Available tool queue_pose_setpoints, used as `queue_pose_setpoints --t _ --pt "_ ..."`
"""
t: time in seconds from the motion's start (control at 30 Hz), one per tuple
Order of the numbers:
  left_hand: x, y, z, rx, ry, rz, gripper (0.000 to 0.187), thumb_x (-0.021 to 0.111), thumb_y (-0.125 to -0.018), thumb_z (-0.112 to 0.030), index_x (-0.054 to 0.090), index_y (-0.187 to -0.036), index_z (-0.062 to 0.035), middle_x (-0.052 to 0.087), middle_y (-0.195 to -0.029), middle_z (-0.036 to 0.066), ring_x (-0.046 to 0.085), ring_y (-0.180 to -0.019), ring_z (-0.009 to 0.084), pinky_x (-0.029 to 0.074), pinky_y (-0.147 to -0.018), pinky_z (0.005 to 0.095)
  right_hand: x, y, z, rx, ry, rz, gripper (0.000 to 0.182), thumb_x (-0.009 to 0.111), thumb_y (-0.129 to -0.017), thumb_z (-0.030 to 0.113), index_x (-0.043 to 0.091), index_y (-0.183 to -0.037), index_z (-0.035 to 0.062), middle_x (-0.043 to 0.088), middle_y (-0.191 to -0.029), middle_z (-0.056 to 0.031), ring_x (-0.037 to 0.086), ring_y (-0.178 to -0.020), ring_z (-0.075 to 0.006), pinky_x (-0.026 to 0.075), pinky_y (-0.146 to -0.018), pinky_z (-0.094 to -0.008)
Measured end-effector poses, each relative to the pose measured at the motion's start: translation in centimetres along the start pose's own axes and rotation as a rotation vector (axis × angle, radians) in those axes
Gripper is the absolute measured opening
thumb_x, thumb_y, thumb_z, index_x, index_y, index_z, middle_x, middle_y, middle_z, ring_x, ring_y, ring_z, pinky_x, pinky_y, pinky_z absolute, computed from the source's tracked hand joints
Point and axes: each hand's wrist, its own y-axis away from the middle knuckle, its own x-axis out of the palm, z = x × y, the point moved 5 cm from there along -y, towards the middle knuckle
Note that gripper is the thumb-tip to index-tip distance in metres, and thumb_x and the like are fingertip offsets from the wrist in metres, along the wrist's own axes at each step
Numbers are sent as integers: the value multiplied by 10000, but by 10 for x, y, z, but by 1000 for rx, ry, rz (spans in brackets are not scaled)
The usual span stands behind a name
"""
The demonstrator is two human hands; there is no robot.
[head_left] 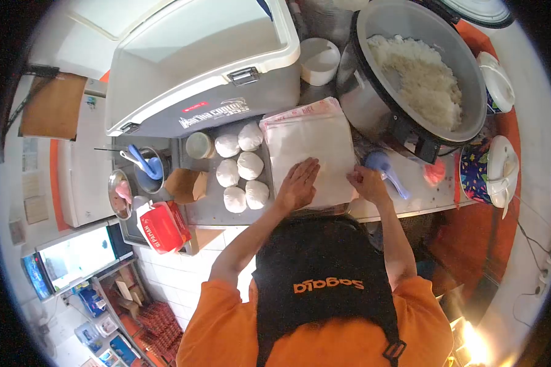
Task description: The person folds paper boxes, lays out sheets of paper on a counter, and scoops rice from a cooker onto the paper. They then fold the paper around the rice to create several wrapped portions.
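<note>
A stack of white paper sheets lies on the counter in front of the body. My left hand rests flat on the sheets with its fingers stretched out. At the right edge of the stack is my right hand, its fingers curled; what they hold, if anything, is too small to tell. Just beyond that hand lies a blue rice paddle. Several white wrapped bundles sit in two columns left of the sheets.
Behind stands a large open cooler box. A big rice cooker with white rice is at the back right. Left are a red package, a brown paper piece and a metal pot. A patterned container stands right.
</note>
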Motion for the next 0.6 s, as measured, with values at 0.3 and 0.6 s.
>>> queue_pose_setpoints --t 0.3,0.6 --pt "-4 -11 15 -26 78 -53 488 637 -778 -67 596 -1251 49 598 -1339 203 550 -1283 335 427 -1100 473 10 -110 30 -60 -122 -41 369 735 -849 328 650 -1140 118 693 -869 -174 685 -743 -358 566 -710 -478" --pt "-38 -41 46 -257 43 -321 441 734 -805 -198 640 -1214 -61 648 -1261 129 543 -1280 279 367 -1110 561 -22 -67 119 -406 261 293 226 636 -853 123 700 -1058 53 695 -954 -179 679 -886 -371 537 -942 -483"
